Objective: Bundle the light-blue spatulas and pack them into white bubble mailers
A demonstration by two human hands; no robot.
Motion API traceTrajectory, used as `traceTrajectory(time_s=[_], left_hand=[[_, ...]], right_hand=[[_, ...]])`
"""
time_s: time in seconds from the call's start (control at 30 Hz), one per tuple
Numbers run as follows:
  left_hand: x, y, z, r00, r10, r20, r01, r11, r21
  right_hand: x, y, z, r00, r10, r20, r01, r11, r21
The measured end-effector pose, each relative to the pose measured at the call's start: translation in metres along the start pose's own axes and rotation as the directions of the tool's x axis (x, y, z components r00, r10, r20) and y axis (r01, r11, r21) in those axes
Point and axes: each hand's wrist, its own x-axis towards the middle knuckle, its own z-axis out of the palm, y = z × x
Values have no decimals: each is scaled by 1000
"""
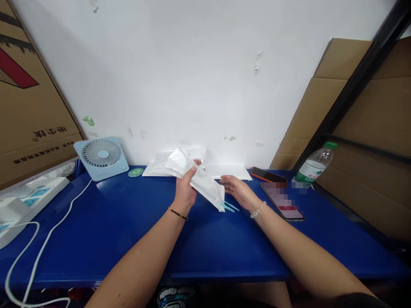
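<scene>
gripping the white packet (207,185) above the surface (135,222), left hand (186,185) thumb-up; right hand (239,191) hovers beside it, empty, fingers loosely extended.

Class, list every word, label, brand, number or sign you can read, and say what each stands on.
"®": on the carton; its other characters are unclear.
Bottle: red label characters, too blurred.
Fan: lettering too small.
Green disc: print too small.
Lit phone: text blurred, pixelated.

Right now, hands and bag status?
Left hand gripping white bag; right hand open beside it, apparently empty. Blue strips stick out of the bag's near end. Phones off to the right.
</scene>
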Motion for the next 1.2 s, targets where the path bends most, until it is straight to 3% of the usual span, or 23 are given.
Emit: traceTrajectory(time_s=[0.07,0.17,0.33,0.43,0.5,0.6,0.7,0.8,0.9,1.07,1.2], left_hand=[[3,5,-1,999,22,-40,-23,999,-36],[5,9,-5,995,45,-92,-50,998,-45],[14,14,-15,985,68,-158,-65,998,22],[18,19,-18,982,86,-167,-80,996,40],[18,21,-18,987,86,-133,-81,996,43],[17,21,-15,993,52,-109,-54,998,-18],[18,19,-14,989,1,-151,-22,990,-137],[24,15,-18,969,29,-247,-89,967,-237],[31,12,-25,922,21,-386,-139,950,-280],[37,9,-33,852,-57,-520,-126,942,-310],[40,4,-39,837,-71,-543,-121,943,-310]], right_hand=[[0,6,0,1000,10,28,-10,1000,10],[-2,11,2,990,-79,119,102,975,-200],[-8,12,-4,933,-135,335,313,765,-562],[-9,13,-2,883,-235,408,458,626,-631],[-9,15,3,858,-283,430,509,585,-631],[-5,19,14,856,-323,405,515,602,-610],[1,24,22,883,-336,327,469,647,-602],[7,28,28,913,-333,236,408,715,-568],[10,30,32,920,-363,149,385,760,-523],[13,31,34,885,-462,48,408,724,-555],[14,32,33,908,-414,59,357,695,-624]])
